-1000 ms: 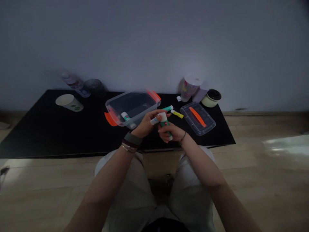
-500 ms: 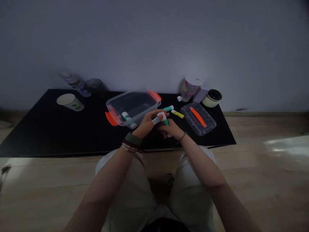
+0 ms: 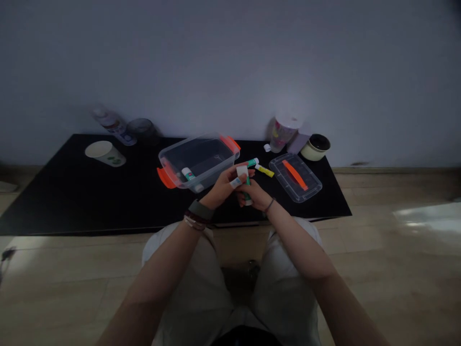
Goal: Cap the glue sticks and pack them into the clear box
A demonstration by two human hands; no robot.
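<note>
To the near right of the clear box point(image 3: 212, 173), the left hand point(image 3: 224, 184) pinches the white cap point(image 3: 242, 170) of a glue stick point(image 3: 248, 197) gripped by the right hand point(image 3: 256, 193), apparently working the cap, which likely next calls for steady counter-pressure.

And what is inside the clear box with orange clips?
Inside the clear box lies a green-and-white tube, near its left end. The left hand partly covers the near right corner; anything behind it is hidden.
</note>
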